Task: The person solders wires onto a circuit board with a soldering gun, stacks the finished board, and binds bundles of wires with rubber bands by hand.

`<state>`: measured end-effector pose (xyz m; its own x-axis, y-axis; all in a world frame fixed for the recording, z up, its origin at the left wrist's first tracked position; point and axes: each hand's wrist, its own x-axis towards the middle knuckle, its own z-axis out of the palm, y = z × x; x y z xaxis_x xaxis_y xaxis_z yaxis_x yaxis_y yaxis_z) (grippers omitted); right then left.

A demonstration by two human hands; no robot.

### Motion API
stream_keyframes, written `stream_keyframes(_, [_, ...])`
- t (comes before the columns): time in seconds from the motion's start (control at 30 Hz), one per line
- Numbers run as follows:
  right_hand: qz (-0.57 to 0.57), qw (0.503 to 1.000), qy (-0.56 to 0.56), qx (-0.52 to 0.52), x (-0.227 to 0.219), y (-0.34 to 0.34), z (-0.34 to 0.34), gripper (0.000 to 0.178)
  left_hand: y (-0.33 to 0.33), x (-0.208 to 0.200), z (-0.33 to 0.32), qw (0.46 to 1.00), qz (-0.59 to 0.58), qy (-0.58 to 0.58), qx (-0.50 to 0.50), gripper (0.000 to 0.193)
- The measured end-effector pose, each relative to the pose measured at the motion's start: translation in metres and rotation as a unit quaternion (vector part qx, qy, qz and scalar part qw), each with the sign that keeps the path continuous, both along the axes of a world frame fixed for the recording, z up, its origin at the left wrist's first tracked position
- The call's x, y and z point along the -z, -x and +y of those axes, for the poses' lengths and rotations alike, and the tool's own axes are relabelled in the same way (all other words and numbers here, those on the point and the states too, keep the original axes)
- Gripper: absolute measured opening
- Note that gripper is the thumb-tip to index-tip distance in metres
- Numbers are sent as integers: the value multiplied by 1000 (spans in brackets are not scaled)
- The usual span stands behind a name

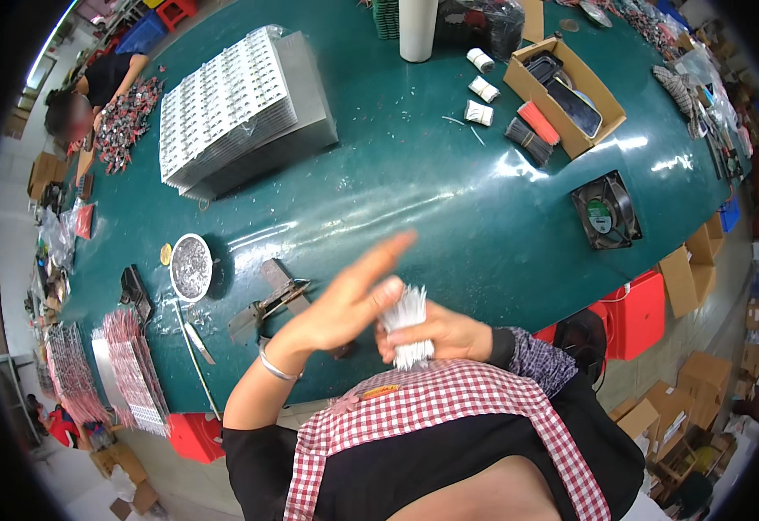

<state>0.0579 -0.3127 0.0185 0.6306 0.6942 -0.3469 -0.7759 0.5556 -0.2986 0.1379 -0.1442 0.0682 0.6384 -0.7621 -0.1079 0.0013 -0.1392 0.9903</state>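
Observation:
My right hand [444,333] is wrapped round a bundle of short white wires [407,308], held upright just in front of my checked apron [466,391]. My left hand [353,300] is beside the bundle's upper end, its fingers stretched out and holding nothing. The left thumb comes close to the wire ends; whether it touches them I cannot tell. On the table left of my left hand is a small metal hand-operated fixture [277,295], partly hidden by my forearm.
A white bowl [191,267] of small metal bits and a pair of tweezers [197,343] lie left. Stacked white panels [223,104] stand behind. Far right are wire bundles [478,113], an open carton [605,130] and a fan [606,210]. Another person [106,82] works far left.

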Motion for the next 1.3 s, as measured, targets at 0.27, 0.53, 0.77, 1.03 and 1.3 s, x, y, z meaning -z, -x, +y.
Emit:
stream_keyframes(0.27, [11, 998, -11, -57, 6, 20, 7, 26, 10, -1, 2, 991, -90, -62, 73, 52])
stream_keyframes(0.53, [-23, 974, -25, 224, 20, -21, -15, 15, -2, 4, 5, 979, 25, 24, -202, 48])
stream_keyframes(0.77, [24, 945, -40, 325, 8, -42, -6, 12, 27, 25, -50, 909, -153, 85, -379, 45])
stream_keyframes(1.03, [41, 951, -33, 306, 4, -37, 6, 22, 17, 40, -66, 852, -391, -15, -348, 33])
stream_keyframes(1.3, [-110, 982, 55, 140, -2, -35, -19, 26, 9, 7, -22, 842, -501, -104, -173, 62])
